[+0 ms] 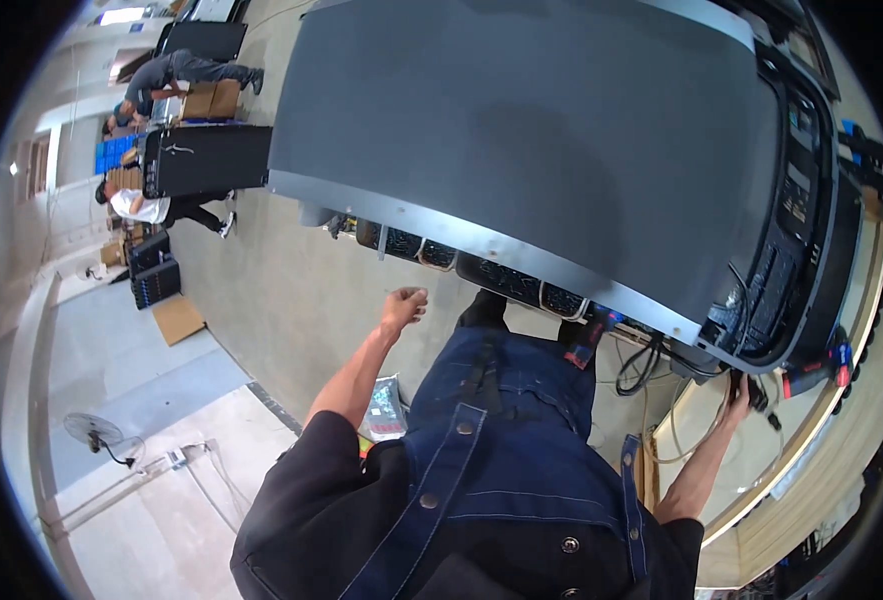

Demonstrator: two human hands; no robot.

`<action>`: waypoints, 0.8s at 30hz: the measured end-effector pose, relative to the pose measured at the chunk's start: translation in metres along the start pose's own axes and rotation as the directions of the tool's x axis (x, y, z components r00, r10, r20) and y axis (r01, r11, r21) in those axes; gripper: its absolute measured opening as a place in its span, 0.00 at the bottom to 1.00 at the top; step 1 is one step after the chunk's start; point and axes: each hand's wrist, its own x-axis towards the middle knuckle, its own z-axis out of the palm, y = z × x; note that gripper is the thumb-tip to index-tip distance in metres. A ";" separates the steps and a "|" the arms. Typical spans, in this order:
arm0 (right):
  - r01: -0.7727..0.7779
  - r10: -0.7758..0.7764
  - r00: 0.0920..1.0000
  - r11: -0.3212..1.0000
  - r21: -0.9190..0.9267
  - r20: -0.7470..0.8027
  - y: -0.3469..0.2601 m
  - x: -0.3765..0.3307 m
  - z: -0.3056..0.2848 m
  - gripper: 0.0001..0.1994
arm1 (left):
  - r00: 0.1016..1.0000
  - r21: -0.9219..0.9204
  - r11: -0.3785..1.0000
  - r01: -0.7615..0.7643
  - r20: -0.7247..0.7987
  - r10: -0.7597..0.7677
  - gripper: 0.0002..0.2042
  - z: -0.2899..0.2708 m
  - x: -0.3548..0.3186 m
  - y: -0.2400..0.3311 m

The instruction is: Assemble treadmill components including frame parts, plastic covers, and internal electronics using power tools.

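Observation:
A large dark grey metal cabinet [521,130] fills the upper middle, with a silver lower edge. My left hand [404,309] is in the air below that edge, apart from it, fingers curled together; anything in them is too small to make out. Low by the cabinet's right corner, my right hand [736,400] is closed around a black cable [756,393] with plug ends, its fingers partly hidden. Looped black cables [641,368] hang beside the corner. A red and black power tool [583,345] shows in front of my legs.
Another red and black power tool [809,377] lies by the curved wooden bench [761,535] at right. A plastic bag of parts [386,408] lies left of my body. Two people [141,205] [156,80] work at far left near black cabinets [211,160], boxes and a fan [94,430].

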 end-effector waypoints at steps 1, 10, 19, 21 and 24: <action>-0.017 0.017 1.000 0.999 -0.038 -0.005 -0.020 -0.027 0.001 0.16 | 1.000 -0.027 1.000 0.000 0.015 0.001 0.19 -0.002 0.015 0.001; 0.448 -0.509 0.795 0.860 -0.245 -0.331 -0.093 -0.332 -0.002 0.21 | 0.722 0.580 0.671 -0.461 -0.193 0.664 0.11 -0.028 0.174 -0.017; 0.566 -0.552 0.823 0.781 0.265 -0.132 -0.087 -0.529 0.052 0.19 | 0.648 0.555 0.473 -0.684 0.164 0.744 0.05 -0.080 0.188 -0.006; 0.585 -0.599 0.799 0.758 0.290 -0.047 -0.089 -0.562 0.095 0.21 | 0.637 0.524 0.486 -0.699 0.149 0.756 0.05 -0.089 0.187 -0.007; 0.492 -0.589 0.741 0.803 0.337 0.321 -0.100 -0.592 0.146 0.27 | 0.660 0.482 0.540 -0.690 0.113 0.742 0.05 -0.102 0.182 -0.008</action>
